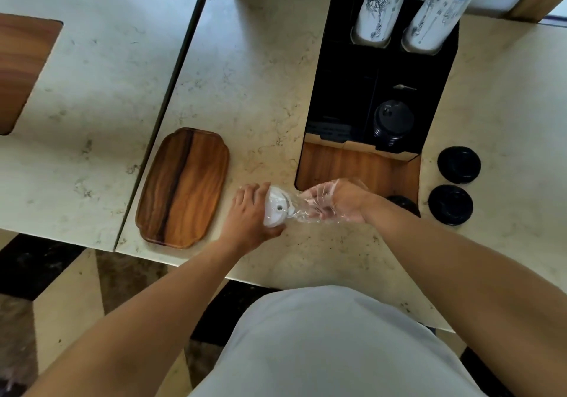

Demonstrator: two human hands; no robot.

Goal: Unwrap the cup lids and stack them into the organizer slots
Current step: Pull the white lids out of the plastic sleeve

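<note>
A stack of white cup lids [275, 206] is gripped at its end by the left hand [250, 212], just above the counter's near edge; the clear plastic wrap [310, 205] is clutched in the right hand [339, 202]; the lids look light, thin and easily dented, so the rims should be held; the wrap seems slippery; a black lid stack [392, 120] is seen in the organizer [346, 90].

No text, brand or number can be read anywhere. The two paper cup stacks [380, 4] [435, 10] in the black organizer [337, 68] bear dark line drawings and small marks. These marks are too small and blurred to make out.
</note>
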